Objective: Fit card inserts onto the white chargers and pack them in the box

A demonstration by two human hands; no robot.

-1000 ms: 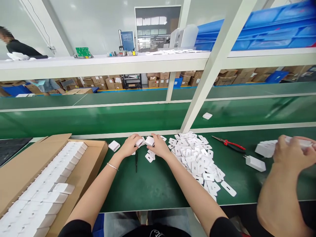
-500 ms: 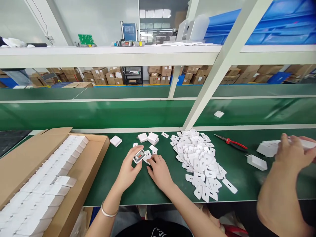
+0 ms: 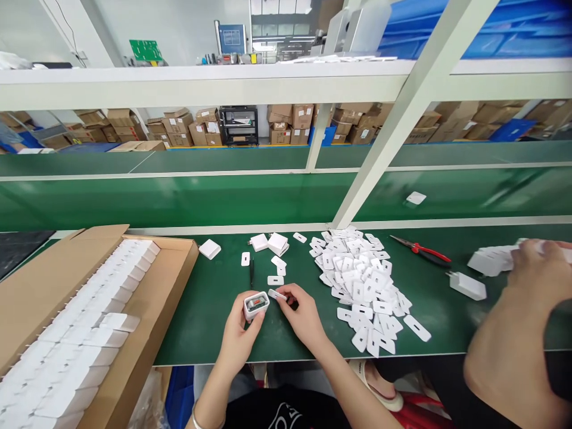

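Observation:
My left hand (image 3: 241, 333) is closed round a white charger housing (image 3: 256, 304), its open end facing up and electronic parts showing inside. Between the thumb and fingers of my right hand (image 3: 301, 313) is a small white cover plate (image 3: 277, 294), just right of the housing and apart from it. Beyond my hands lie a few loose cover plates (image 3: 275, 280) and a black tweezers-like tool (image 3: 251, 273). A large heap of white cover plates (image 3: 357, 280) spreads out to the right of my right hand.
At the left stands a cardboard box (image 3: 179, 274) with rows of white chargers (image 3: 89, 351). Several white chargers (image 3: 277, 243) sit at the back of the green table (image 3: 214, 339). Red-handled pliers (image 3: 422, 250) lie right, near a co-worker's hand (image 3: 540, 268). A slanted post (image 3: 379, 149) rises behind the heap.
My right hand has picked up a cover plate from the table and brought it nearer. The housing in my left hand has moved closer to me, uncovering the black tool.

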